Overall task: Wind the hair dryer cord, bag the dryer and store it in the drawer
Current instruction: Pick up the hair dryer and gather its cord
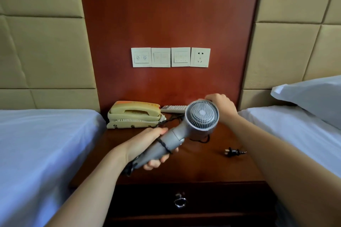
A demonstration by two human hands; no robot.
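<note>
My left hand (147, 145) grips the handle of a silver hair dryer (195, 121), held above the wooden nightstand (203, 167) with its round rear grille facing me. One turn of the black cord (164, 146) crosses the handle, and more cord bunches below my left wrist. My right hand (221, 107) is behind the dryer's head with fingers curled; it seems to hold a bit of cord, but the dryer hides the grip. The black plug (233, 152) lies loose on the nightstand to the right. The drawer (184, 201) below is closed, with a metal ring pull.
A beige telephone (134, 114) and a white remote (173, 108) sit at the back of the nightstand. Wall switches and a socket (200, 57) are above. Beds with white sheets flank both sides; a pillow (313, 96) lies on the right one.
</note>
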